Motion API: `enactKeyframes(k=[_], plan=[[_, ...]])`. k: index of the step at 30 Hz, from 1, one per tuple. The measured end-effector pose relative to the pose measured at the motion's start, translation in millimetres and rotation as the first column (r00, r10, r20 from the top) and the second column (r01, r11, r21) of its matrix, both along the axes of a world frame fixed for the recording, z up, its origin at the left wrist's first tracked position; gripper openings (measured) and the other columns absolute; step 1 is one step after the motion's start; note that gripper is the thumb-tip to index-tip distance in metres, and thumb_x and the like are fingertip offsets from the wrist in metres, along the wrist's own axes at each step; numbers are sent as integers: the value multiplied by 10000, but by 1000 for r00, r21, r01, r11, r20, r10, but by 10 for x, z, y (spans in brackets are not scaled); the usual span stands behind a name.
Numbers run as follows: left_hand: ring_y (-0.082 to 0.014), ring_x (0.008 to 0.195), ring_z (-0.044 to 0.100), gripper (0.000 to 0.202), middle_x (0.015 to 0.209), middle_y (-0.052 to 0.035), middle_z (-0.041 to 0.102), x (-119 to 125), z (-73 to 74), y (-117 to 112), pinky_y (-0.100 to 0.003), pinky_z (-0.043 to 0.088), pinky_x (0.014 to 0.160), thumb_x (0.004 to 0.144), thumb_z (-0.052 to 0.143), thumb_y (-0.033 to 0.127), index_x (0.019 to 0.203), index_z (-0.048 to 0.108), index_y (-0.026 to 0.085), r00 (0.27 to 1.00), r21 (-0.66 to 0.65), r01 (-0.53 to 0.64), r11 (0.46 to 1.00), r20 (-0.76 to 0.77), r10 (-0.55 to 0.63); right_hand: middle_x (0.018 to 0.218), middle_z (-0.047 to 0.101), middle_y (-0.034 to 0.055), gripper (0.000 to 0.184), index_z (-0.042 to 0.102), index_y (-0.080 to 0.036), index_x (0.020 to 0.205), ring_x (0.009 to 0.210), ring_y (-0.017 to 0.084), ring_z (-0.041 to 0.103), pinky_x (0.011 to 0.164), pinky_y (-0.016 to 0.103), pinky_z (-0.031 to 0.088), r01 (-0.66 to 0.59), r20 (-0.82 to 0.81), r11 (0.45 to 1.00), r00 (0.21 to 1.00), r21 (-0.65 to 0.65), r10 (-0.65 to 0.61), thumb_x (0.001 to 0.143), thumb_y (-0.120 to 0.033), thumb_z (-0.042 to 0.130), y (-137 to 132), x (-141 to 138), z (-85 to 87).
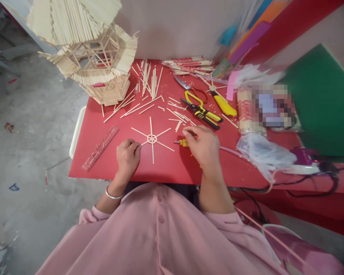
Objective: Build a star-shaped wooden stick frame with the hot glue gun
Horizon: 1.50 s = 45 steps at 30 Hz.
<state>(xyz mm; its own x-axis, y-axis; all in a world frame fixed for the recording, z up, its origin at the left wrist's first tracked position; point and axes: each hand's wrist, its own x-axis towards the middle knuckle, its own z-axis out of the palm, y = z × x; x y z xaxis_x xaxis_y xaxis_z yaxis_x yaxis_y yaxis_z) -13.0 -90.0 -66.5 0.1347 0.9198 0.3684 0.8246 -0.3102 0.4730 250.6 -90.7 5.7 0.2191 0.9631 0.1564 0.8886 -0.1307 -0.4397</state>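
Note:
A six-spoked frame of thin wooden sticks lies flat on the red table, with a small hexagon around its centre. My left hand is closed on the end of its lower left spoke. To the right of the frame, my right hand has thumb and index finger pinched together; whatever is between them is too small to make out. Beneath that hand is a yellow glue gun, mostly hidden, its metal nozzle pointing left. A clear glue stick extends from its back.
A stick-built pavilion model stands at the back left. Loose sticks, yellow-handled pliers, scissors and a yellow cutter lie behind the hands. A clear ruler is at left, plastic bags at right.

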Motion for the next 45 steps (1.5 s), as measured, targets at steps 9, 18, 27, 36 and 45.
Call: enactKeyframes(k=[9,18,27,36,45], plan=[[-219,828,622,176,901,-79,702,-58,21,46,-348,439,743,917,594,231,845,752,203,1000,-6,-6,1000,22,6,960,753,96,208,781,-232,972,893,260,645,748,361,407,24,217,987,976,-162,12,929,-290,587,335,2,17],[-186,814,657,208,935,-68,719,-44,171,147,-313,499,737,918,556,249,917,759,203,985,-62,-22,998,167,32,1022,780,83,198,795,-252,971,950,259,686,751,340,449,-29,185,955,979,-295,87,903,-299,614,751,76,93],[-174,852,676,160,946,-53,723,63,562,616,-307,522,789,914,584,236,910,741,207,962,43,-7,999,273,-5,999,792,79,214,800,-252,973,954,277,693,776,359,466,45,177,948,984,-316,13,875,-325,625,900,235,175],[-184,897,665,199,963,-62,723,180,319,756,-305,533,812,943,543,242,921,736,197,962,-67,22,998,274,-3,1100,767,107,248,791,-265,1101,982,273,639,785,370,443,-157,225,932,945,-328,238,890,-301,665,927,40,-75],[-185,886,656,220,969,-63,712,167,309,707,-299,506,819,955,525,245,918,737,197,966,-113,88,990,253,-57,1053,722,179,240,800,-192,1064,1057,349,577,826,444,439,-144,280,945,932,-294,229,919,-285,633,966,-12,-154]])
